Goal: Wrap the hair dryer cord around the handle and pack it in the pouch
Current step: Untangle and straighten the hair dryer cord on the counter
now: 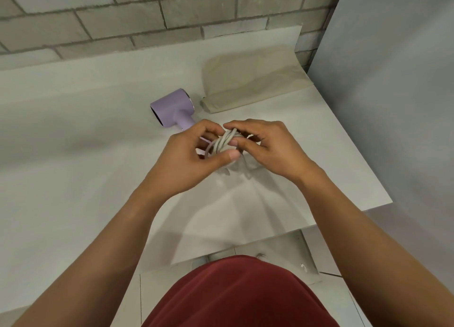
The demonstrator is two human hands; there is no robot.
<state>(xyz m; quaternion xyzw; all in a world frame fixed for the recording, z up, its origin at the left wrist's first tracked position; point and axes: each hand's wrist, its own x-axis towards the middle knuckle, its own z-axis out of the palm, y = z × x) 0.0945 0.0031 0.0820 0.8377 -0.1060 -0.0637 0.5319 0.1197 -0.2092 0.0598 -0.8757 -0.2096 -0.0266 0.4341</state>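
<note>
1. As I bent over the table (pixel 73 167), my left hand (pixel 194 152) curled round the coiled grey cord (pixel 224 142), thumb pressed on the loops.
2. My right hand (pixel 267 147) pinched the same coils from the other side, fingers bent.
3. Past my hands, the purple dryer (pixel 172 110) lay on its side on the table, its handle running under my left fingers.
4. Just beyond it the beige pouch (pixel 250 81) lay flat, near the brick wall (pixel 122 19).

The lilac hair dryer (pixel 172 108) lies on its side, its dark barrel mouth facing eight o'clock and its handle (pixel 187 123) running toward four o'clock. The pale grey cord (pixel 224 142) is bunched in several loops at the handle's far end (partly hidden). The beige pouch (pixel 253 81) lies flat at the dryer's two o'clock, just beside the barrel.
</note>
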